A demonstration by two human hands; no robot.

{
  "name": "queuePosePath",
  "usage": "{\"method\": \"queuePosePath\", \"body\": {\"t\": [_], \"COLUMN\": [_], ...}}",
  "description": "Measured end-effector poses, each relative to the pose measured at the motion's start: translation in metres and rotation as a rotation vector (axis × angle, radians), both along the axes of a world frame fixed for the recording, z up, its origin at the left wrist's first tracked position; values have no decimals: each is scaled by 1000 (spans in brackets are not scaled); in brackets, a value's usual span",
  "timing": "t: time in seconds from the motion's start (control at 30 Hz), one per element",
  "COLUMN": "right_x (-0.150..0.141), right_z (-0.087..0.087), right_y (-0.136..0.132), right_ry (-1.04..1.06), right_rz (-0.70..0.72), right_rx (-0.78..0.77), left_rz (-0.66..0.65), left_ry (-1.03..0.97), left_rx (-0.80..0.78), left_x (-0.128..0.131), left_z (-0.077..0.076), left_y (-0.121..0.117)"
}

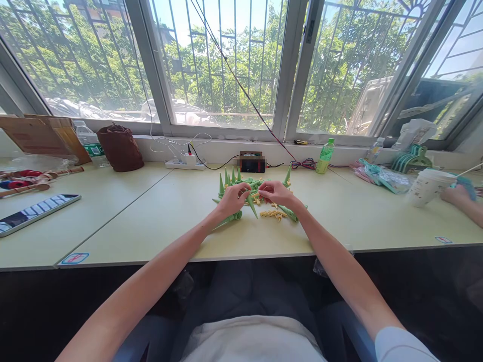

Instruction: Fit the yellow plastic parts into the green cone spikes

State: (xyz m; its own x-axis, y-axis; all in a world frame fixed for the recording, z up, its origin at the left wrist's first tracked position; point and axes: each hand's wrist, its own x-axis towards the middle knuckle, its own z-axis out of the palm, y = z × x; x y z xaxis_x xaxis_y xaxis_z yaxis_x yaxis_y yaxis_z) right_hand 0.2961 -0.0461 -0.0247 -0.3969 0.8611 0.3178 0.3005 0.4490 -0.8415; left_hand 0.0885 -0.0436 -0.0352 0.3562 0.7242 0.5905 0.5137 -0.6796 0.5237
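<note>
Slender and pointed, a green cone [252,206] hangs tip down from the closed fingers of my left hand [234,198]. Just to its right, my right hand [278,193] has its fingertips pinched together; whatever is between them is too small to tell. Beyond both hands, several similar green cones [221,187] stand upright in a row, beside a cluster of green and yellow pieces partly hidden by my fingers. Small yellow pieces [274,214] lie in a loose pile below my right hand. More green cones lie flat under my left wrist [234,216] and right wrist.
Behind the pieces stands a phone [252,164]. A green drink bottle [325,157], a power strip [185,163] and a brown pouch [119,148] line the windowsill side. At left lies another phone [37,213]. A white cup [430,187] stands near another person's hand [462,198].
</note>
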Motion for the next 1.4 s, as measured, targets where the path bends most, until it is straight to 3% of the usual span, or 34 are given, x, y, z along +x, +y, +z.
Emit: {"method": "queuePosePath", "body": {"t": [0.97,1.4], "right_x": [1,-1], "right_z": [-3,0], "right_y": [1,-1], "right_ry": [-149,-50], "right_rz": [23,30], "right_rx": [25,5], "left_rz": [-41,-39], "left_ry": [78,74], "left_rx": [145,125], "left_x": [1,2], "left_z": [-2,0], "left_y": [-2,-3]}}
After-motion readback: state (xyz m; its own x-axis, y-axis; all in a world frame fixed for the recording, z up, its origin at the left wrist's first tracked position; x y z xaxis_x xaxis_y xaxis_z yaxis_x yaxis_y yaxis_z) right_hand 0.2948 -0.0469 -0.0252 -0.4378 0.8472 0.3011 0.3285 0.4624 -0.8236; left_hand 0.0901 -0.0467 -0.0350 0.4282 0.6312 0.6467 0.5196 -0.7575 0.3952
